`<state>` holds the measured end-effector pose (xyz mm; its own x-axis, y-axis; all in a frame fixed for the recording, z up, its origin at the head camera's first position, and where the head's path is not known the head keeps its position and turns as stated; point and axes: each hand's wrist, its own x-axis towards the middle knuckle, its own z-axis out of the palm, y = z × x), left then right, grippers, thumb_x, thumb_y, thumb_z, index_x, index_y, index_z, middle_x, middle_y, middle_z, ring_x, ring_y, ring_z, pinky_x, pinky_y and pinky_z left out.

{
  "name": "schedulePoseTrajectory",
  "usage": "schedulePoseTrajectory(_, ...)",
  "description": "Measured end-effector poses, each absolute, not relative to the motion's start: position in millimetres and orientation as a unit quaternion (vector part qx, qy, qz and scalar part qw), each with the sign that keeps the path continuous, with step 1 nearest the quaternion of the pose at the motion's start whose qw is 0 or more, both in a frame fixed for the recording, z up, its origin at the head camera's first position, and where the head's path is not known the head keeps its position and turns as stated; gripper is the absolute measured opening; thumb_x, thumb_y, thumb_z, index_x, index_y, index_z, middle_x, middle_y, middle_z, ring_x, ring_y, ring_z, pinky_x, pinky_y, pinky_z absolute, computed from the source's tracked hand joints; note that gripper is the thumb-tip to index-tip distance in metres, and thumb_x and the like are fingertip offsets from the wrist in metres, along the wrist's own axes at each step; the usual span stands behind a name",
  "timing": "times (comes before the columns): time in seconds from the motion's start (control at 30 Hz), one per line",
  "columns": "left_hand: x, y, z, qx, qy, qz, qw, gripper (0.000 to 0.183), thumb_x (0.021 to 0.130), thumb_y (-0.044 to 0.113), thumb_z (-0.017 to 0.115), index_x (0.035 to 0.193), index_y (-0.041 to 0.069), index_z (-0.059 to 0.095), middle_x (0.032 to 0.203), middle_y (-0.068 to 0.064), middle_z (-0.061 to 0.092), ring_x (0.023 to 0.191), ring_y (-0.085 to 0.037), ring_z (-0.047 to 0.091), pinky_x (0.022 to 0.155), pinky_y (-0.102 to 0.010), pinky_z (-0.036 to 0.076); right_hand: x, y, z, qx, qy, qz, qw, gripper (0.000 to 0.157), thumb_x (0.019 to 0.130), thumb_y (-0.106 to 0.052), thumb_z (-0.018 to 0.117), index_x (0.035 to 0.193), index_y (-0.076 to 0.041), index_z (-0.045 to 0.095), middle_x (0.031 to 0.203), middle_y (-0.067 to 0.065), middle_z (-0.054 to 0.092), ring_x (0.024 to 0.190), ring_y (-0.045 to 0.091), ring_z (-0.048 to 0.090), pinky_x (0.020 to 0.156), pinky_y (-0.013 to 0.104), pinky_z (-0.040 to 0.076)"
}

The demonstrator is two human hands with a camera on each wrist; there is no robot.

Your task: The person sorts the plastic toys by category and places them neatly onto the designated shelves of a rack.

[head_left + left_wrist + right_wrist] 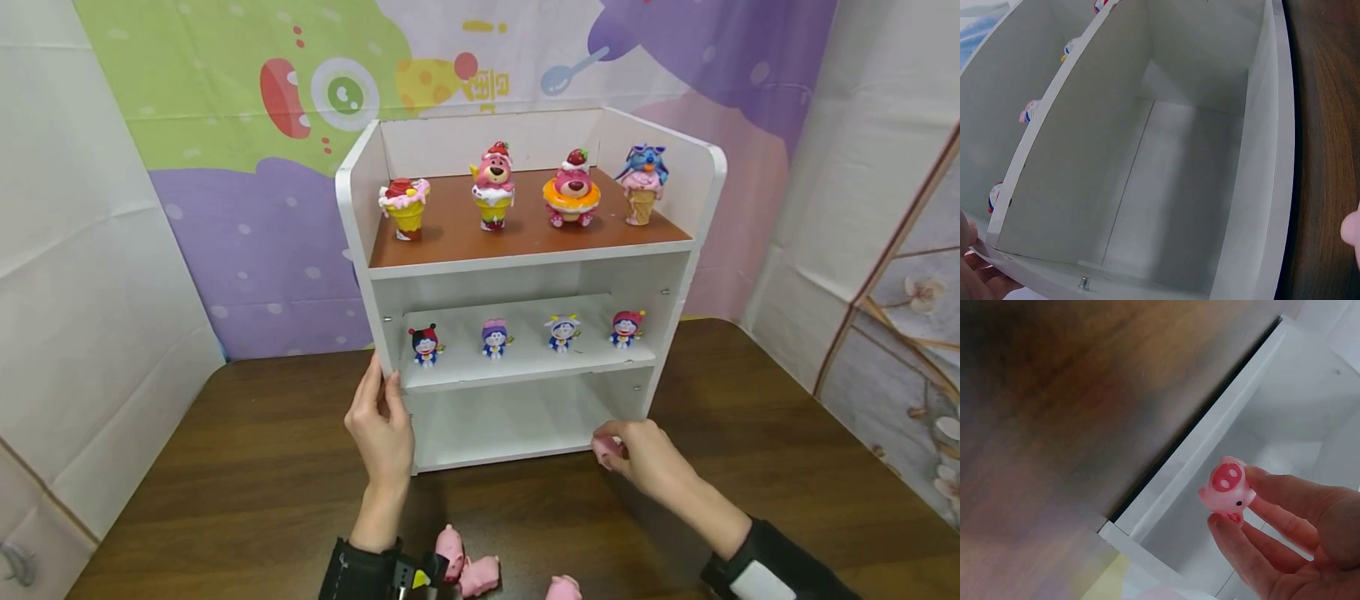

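My right hand [645, 454] pinches a pink pig figurine [1229, 487] between thumb and fingers, at the front right of the bottom shelf [510, 425]. In the right wrist view the pig's red snout and one black eye show. My left hand [382, 425] grips the left side panel of the white shelf unit [365, 250], with fingers behind the edge and thumb at its front. More pink pig figurines, one upright [450, 550], one lying [480, 575] and one by the frame's lower edge [564, 588], are on the table near my left sleeve.
On the middle shelf [525, 371] stands a row of small blue figurines [495, 339]. Several dessert-shaped figurines, such as a bear in an orange ring [572, 196], line the brown top [450, 250]. A patterned cloth [247, 242] hangs behind the wooden table [262, 467].
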<state>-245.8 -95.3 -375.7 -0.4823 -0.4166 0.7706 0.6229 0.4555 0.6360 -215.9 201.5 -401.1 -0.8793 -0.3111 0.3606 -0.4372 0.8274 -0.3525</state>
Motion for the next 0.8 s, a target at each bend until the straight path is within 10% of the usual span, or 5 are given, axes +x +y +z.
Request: schedulePoseTrajectory(0.8, -244.8, -95.7, -375.1, -0.072, -0.693, -0.511, 0.503, 0.034, 0.086, 0.005, 0.053, 0.118, -0.003, 0.054, 0.113, -0.023, 0.059, 0.099, -0.018, 0.055, 0.072, -0.039, 0.052, -269.4, 196.0, -412.1, 0.143, -0.963, 0.173, 0.147, 0.007, 0.071, 0.004, 0.066, 0.073, -0.001, 0.062, 0.062, 0.006, 0.058, 0.055, 0.015, 0.045, 0.049, 0.031, 0.046)
